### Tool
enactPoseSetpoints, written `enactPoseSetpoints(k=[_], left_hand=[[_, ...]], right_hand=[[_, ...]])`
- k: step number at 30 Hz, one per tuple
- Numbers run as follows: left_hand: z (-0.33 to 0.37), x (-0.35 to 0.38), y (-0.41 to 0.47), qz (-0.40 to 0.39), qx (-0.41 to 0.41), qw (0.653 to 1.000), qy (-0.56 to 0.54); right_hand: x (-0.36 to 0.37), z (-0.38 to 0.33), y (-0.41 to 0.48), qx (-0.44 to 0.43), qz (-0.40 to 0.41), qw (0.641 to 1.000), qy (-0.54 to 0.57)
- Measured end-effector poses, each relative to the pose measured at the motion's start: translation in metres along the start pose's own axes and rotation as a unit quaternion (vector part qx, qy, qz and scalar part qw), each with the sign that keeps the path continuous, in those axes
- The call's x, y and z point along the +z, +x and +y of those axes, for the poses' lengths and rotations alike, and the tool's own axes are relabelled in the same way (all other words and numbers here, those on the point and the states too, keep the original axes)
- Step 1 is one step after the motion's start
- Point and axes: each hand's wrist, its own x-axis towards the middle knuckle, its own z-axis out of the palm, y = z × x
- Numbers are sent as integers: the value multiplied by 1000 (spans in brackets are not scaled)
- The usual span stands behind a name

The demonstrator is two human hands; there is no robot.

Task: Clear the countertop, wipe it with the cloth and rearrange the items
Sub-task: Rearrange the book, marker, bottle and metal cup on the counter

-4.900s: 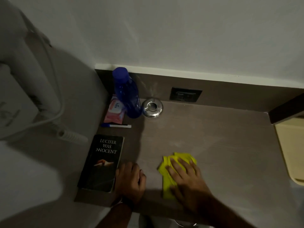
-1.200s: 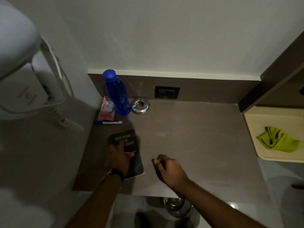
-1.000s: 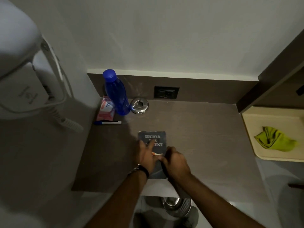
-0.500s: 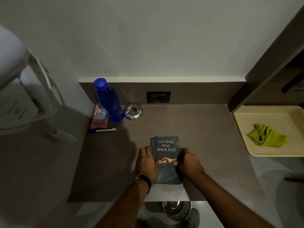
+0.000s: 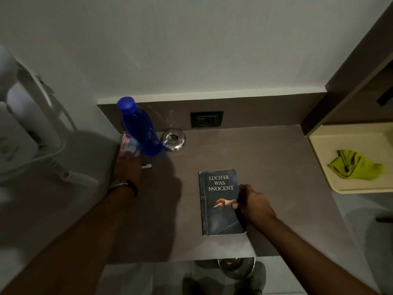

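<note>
The right hand [image 5: 252, 204] rests at the book's [image 5: 221, 202] right edge, fingers curled against the cover, steadying it mid-counter [image 5: 276, 167]. Farther back the left hand [image 5: 127, 167] covers the pen [image 5: 146, 166] beside the wipes [image 5: 128, 143]; whether it grips, I cannot tell. Better to pinch the pen cleanly, clear of the bottle [image 5: 140, 126]. The cloth [image 5: 355, 165] lies on the tray [image 5: 319, 150].

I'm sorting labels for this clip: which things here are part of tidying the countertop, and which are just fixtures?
Part of the job: book, blue bottle, pink packet, pen, green cloth, countertop.

Just there: wall socket, metal grommet, wall-mounted hair dryer, tray, floor bin.
</note>
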Motion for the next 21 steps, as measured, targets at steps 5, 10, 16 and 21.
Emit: enactPoseSetpoints(k=[5, 10, 16, 21], left_hand=[[2, 14, -5, -61, 120, 954, 270], [68, 12, -12, -69, 213, 952, 211], [188, 23, -28, -53, 357, 917, 172], [221, 46, -44, -84, 378, 885, 258]], right_hand=[[-2, -4, 0, -3, -4, 1000, -10], [-3, -6, -1, -8, -2, 1000, -17], [-6, -3, -8, -7, 4, 1000, -23], [-8, 0, -10, -9, 5, 1000, -11]])
